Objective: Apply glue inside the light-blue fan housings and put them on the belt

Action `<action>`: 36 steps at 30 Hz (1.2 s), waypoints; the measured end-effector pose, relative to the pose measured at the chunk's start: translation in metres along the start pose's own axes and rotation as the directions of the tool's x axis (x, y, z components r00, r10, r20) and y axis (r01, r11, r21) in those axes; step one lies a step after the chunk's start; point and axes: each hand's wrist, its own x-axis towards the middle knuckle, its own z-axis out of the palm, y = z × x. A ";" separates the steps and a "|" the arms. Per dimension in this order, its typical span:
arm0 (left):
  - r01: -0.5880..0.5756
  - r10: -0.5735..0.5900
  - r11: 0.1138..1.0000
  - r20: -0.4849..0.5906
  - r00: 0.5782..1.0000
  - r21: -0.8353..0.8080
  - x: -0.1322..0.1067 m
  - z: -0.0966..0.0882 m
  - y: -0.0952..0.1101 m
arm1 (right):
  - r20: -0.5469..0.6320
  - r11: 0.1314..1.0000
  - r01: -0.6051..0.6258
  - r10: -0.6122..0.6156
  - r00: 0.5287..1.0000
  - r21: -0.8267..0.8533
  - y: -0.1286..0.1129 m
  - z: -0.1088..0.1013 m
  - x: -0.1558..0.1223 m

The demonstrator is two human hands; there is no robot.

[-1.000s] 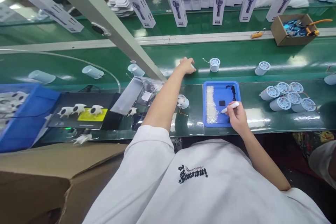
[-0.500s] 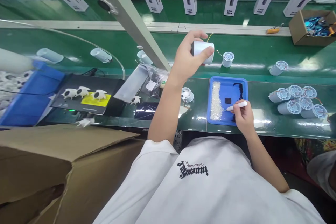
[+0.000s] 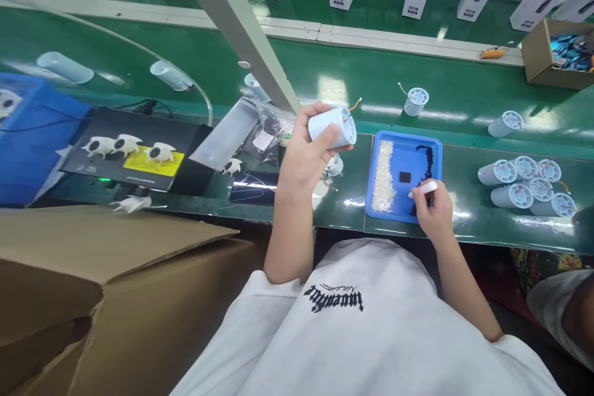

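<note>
My left hand [image 3: 301, 161] is wrapped round a light-blue plastic cylinder [image 3: 330, 126], raised above the bench. The cylinder's spoked end faces right, and a thin wire [image 3: 356, 104] sticks out of it. Over the blue tray [image 3: 403, 151], my right hand [image 3: 435, 211] pinches a white pen-like tool [image 3: 426, 188], its tip pointing left and down. A strip of tiny whitish pieces [image 3: 383, 178] lies along the tray's left side. Small black pieces [image 3: 429, 163] line its right side, partly covered by my right hand. Between them sits a black square [image 3: 404, 177].
Several similar cylinders [image 3: 511, 195] are grouped at right; one [image 3: 416, 101] stands behind the tray. A slanted metal post [image 3: 241, 25] rises left of centre. White finned parts [image 3: 160, 153] rest on a black box [image 3: 125, 170]. An open carton [image 3: 153, 297] fills the lower left.
My left hand has come down and nearer with the cylinder, turning its spoked end towards the right. The tool's tip has shifted right, away from the whitish pieces. The view has moved slightly.
</note>
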 end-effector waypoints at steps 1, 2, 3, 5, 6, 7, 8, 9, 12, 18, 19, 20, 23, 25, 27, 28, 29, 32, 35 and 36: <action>0.001 -0.001 1.000 -0.020 1.000 -0.020 -0.001 -0.002 -0.002 | -0.029 1.000 -0.002 0.001 1.000 -0.004 0.003 -0.001 0.003; -0.004 0.003 0.999 -0.035 0.999 -0.043 -0.001 -0.004 -0.004 | -0.071 1.000 -0.014 0.014 0.997 0.010 0.007 -0.002 0.007; -0.013 0.010 0.998 -0.042 0.999 -0.067 -0.002 -0.007 -0.006 | -0.118 0.998 -0.036 0.040 0.992 0.042 0.011 -0.003 0.010; -0.034 0.030 0.993 -0.032 0.999 -0.112 -0.002 -0.010 -0.010 | -0.191 0.990 -0.071 0.094 0.977 0.124 0.019 -0.004 0.016; -0.043 0.041 0.991 -0.019 0.999 -0.128 -0.002 -0.012 -0.012 | -0.203 0.985 -0.078 0.109 0.973 0.154 0.022 -0.004 0.017; -0.051 0.051 0.989 -0.005 0.999 -0.138 -0.003 -0.013 -0.013 | -0.202 0.982 -0.078 0.112 0.973 0.170 0.025 -0.004 0.018; -0.057 0.059 0.988 0.007 0.998 -0.142 -0.004 -0.014 -0.014 | -0.192 0.982 -0.076 0.109 0.975 0.174 0.027 -0.004 0.018; -0.060 0.063 0.988 0.017 0.998 -0.142 -0.004 -0.015 -0.014 | -0.182 0.982 -0.075 0.107 0.977 0.172 0.028 -0.004 0.018; -0.049 0.056 0.989 0.047 0.997 -0.136 -0.007 -0.017 -0.015 | -0.167 0.987 -0.077 0.101 0.981 0.144 0.029 -0.003 0.016; -0.002 0.014 0.990 0.086 0.996 -0.144 -0.009 -0.019 -0.018 | -0.154 0.992 -0.099 0.110 0.982 0.075 0.029 -0.003 0.016; 0.002 0.012 0.990 0.096 0.995 -0.144 -0.009 -0.020 -0.019 | -0.147 0.991 -0.102 0.113 0.983 0.081 0.029 -0.003 0.016; 0.006 0.010 0.990 0.105 0.994 -0.144 -0.009 -0.021 -0.020 | -0.142 0.990 -0.103 0.115 0.983 0.092 0.028 -0.003 0.017; 0.011 0.005 0.988 0.106 0.994 -0.155 -0.009 -0.023 -0.021 | -0.159 0.988 -0.093 0.112 0.981 0.124 0.027 -0.003 0.018; 0.006 0.008 0.986 0.088 0.996 -0.164 -0.010 -0.024 -0.022 | -0.174 0.988 -0.082 0.105 0.979 0.132 0.027 -0.003 0.018; 0.006 0.006 0.986 0.070 0.997 -0.169 -0.010 -0.023 -0.023 | -0.184 0.988 -0.071 0.095 0.978 0.134 0.028 -0.002 0.019; 0.007 0.004 0.985 0.063 0.998 -0.172 -0.011 -0.022 -0.024 | -0.188 0.989 -0.065 0.089 0.978 0.133 0.028 -0.002 0.020; 0.009 0.001 0.984 0.058 0.998 -0.176 -0.011 -0.021 -0.024 | -0.182 0.990 -0.055 0.078 0.980 0.128 0.028 0.000 0.022; 0.009 0.000 0.980 0.045 0.999 -0.199 -0.014 -0.012 -0.026 | -0.049 0.996 -0.017 0.021 0.999 0.086 0.022 0.004 0.029; 0.026 -0.023 0.972 0.016 1.000 -0.235 -0.019 0.000 -0.026 | 0.044 0.990 0.035 -0.042 0.998 0.135 0.001 0.009 0.034; 0.036 -0.036 0.969 0.006 0.999 -0.244 -0.021 0.003 -0.026 | -0.005 0.976 0.060 -0.060 0.998 0.212 -0.009 0.009 0.034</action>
